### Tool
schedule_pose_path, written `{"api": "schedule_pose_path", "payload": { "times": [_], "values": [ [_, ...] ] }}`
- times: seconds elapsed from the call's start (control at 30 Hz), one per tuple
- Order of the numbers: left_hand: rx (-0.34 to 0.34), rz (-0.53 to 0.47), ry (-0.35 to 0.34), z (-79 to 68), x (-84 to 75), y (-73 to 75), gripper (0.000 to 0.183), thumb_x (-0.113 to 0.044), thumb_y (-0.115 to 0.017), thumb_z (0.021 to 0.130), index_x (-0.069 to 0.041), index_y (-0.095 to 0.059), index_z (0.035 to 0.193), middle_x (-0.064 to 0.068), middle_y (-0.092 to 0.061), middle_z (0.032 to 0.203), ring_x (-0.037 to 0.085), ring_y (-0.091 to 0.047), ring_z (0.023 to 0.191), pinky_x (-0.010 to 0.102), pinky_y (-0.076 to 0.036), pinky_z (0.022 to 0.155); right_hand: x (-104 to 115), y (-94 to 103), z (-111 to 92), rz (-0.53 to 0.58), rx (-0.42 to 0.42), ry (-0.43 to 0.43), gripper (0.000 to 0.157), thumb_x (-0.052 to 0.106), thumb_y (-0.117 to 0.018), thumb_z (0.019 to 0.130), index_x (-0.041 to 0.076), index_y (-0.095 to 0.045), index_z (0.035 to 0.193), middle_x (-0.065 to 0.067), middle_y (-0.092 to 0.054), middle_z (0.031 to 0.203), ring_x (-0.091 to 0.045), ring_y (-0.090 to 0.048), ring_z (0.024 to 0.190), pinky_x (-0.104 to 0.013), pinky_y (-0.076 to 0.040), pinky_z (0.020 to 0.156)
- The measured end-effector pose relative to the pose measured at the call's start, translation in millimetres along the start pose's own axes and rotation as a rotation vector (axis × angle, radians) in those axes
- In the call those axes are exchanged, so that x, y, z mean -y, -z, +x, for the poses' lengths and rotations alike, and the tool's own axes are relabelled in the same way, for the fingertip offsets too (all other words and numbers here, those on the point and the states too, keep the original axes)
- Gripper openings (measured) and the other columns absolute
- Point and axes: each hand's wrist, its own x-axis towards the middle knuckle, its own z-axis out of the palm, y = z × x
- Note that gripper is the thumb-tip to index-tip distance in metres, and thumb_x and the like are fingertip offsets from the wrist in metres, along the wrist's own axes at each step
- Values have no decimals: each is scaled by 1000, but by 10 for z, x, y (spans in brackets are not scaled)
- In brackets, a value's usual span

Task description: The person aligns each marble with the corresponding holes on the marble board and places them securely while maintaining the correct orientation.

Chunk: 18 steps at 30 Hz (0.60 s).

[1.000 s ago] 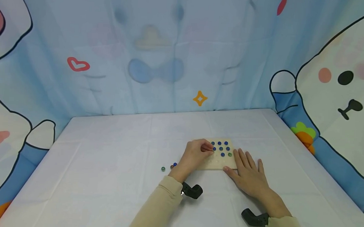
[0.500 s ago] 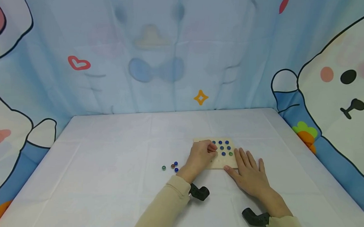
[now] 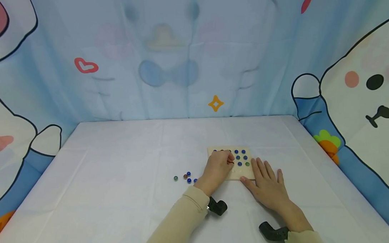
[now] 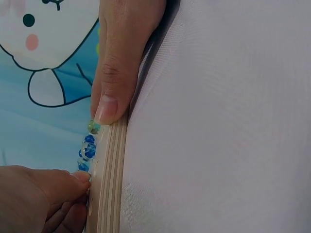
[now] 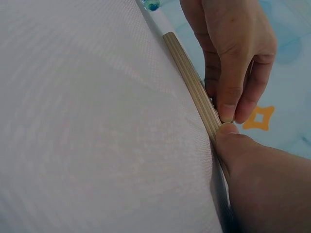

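Observation:
A pale wooden board (image 3: 236,174) with rows of holes lies on the table, several blue marbles (image 3: 239,164) and a green marble (image 3: 247,164) seated in it. Over its middle, my left hand (image 3: 216,167) pinches thumb and fingertips together on a marble, almost wholly hidden by them. In the right wrist view those left fingertips (image 5: 228,112) are down at the board's surface. My right hand (image 3: 269,186) lies with fingers extended along the board's right side. Its thumb (image 4: 109,104) presses on the board's near edge, close to the green marble.
Left of the board, several loose marbles (image 3: 189,180) lie on the white tablecloth (image 3: 115,190), blue and brown ones grouped, with a green marble (image 3: 175,178) slightly apart. A blue cartoon curtain (image 3: 163,99) hangs behind the table. Black wrist cameras (image 3: 218,207) sit below both wrists.
My left hand has shifted right across the board, uncovering loose blue marbles near its wrist and marbles in the board's upper left. The right hand stays in place.

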Motion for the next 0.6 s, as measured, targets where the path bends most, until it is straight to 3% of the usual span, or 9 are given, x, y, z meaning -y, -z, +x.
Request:
{"api": "schedule_pose_path", "payload": {
  "times": [0.47, 0.6],
  "values": [
    [54, -74, -35, -70, 19, 107, 12, -7, -71, 89, -6, -73, 101, 1, -75, 92, 3, -65, 79, 10, -50, 69, 25, 17, -13, 3, 4, -7, 92, 66, -40, 97, 1, -13, 158, -27, -12, 163, -51, -7, 149, -74, 6, 113],
    [79, -124, -19, -89, 54, 164, 14, -9, -69, 91, -6, -73, 104, 2, -75, 98, 4, -67, 84, 11, -51, 73, 25, 9, -13, 5, 5, -6, 93, 66, -40, 97, 1, -13, 157, -27, -12, 163, -51, -7, 149, -74, 6, 113]
  ]
}}
